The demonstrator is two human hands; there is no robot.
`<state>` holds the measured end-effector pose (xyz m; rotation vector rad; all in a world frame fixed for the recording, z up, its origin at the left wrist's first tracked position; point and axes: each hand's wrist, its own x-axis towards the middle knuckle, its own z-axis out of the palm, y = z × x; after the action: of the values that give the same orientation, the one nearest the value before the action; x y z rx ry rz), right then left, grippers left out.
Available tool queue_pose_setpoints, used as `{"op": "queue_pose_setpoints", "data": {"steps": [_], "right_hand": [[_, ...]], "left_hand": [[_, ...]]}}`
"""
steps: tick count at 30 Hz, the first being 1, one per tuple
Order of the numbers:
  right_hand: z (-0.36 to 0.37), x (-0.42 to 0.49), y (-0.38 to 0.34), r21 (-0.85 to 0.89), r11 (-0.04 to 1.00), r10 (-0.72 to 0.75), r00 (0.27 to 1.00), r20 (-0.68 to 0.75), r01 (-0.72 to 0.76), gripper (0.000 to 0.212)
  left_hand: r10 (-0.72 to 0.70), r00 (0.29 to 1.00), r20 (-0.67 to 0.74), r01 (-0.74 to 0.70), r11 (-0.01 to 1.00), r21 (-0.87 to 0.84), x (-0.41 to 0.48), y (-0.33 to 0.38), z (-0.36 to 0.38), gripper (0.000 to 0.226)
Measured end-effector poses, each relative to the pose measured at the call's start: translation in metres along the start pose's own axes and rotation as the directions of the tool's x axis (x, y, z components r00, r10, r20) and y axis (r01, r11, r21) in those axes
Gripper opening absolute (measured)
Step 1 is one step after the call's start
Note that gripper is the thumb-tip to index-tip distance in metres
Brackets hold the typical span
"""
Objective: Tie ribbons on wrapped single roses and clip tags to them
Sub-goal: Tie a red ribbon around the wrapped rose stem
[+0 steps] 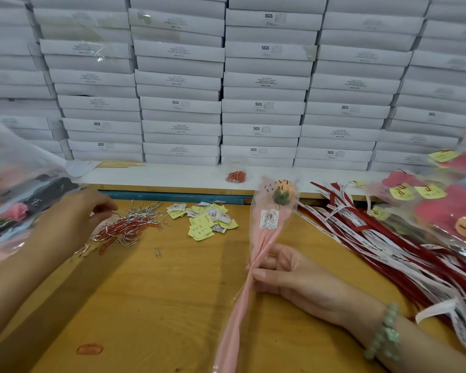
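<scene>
The right hand (288, 273) has a narrow grip, thumb and curled fingers pinching the wrapped rose (269, 238) at the gathered waist of its pink and clear sleeve. The rose stands tilted above the bench (159, 292), bloom end up and away from the person. "LOVE YOU" is printed across the top of the sleeve, and below the bloom sits a white tag (269, 218) whose print is too small to read. A green bead bracelet (385, 332) circles that wrist. The left hand (73, 214) hovers at a heap of silver and red paper clips (124, 227), fingertips drawn close together; whether its grip holds a clip cannot be told. Between heap and rose lies a scatter of yellow and white tags (207, 220). Right of the rose, red and white ribbons (388, 246) fan across the bench. Behind, stacked white boxes (261, 109) carry "SGS".
</scene>
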<state>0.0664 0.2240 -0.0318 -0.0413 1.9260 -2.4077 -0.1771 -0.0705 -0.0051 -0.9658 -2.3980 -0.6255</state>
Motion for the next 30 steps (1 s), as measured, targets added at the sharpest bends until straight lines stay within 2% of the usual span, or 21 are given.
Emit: {"op": "queue_pose_setpoints", "data": {"steps": [5, 8, 10, 14, 17, 20, 23, 30], "right_hand": [[0.001, 0.0, 0.0, 0.002, 1.0, -0.001, 1.0, -0.003, 0.001, 0.03], [0.001, 0.0, -0.001, 0.002, 1.0, 0.0, 1.0, -0.005, 0.0, 0.031], [0.002, 0.0, -0.001, 0.001, 1.0, 0.002, 1.0, -0.006, -0.002, 0.032], [0.002, 0.0, -0.001, 0.007, 1.0, 0.001, 1.0, -0.01, -0.001, 0.033], [0.002, 0.0, -0.001, -0.005, 1.0, 0.004, 1.0, -0.009, -0.004, 0.035], [0.002, 0.0, 0.0, -0.01, 1.0, -0.002, 1.0, -0.009, 0.002, 0.036], [0.003, 0.0, 0.001, -0.011, 1.0, -0.016, 1.0, -0.01, 0.016, 0.037], [0.005, 0.001, 0.003, -0.063, 0.997, -0.042, 0.998, -0.045, 0.039, 0.035]], "left_hand": [[0.025, 0.998, -0.049, -0.026, 1.0, -0.011, 0.0, 0.013, -0.003, 0.023], [-0.097, 0.992, -0.086, 0.082, 0.983, -0.162, 0.002, 0.026, -0.004, 0.023], [-0.165, 0.984, -0.059, 0.144, 0.953, -0.265, 0.005, 0.038, -0.006, 0.019], [-0.262, 0.963, 0.068, 0.255, 0.791, -0.556, 0.006, 0.076, -0.013, 0.016], [-0.194, 0.961, 0.199, 0.278, 0.68, -0.679, -0.002, 0.116, -0.014, 0.016], [-0.07, 0.956, 0.283, 0.255, 0.671, -0.696, -0.017, 0.153, -0.003, 0.014], [0.018, 0.957, 0.289, 0.209, 0.647, -0.733, -0.034, 0.176, 0.017, 0.013], [0.112, 0.967, 0.23, 0.124, 0.582, -0.803, -0.056, 0.182, 0.04, 0.016]]}}
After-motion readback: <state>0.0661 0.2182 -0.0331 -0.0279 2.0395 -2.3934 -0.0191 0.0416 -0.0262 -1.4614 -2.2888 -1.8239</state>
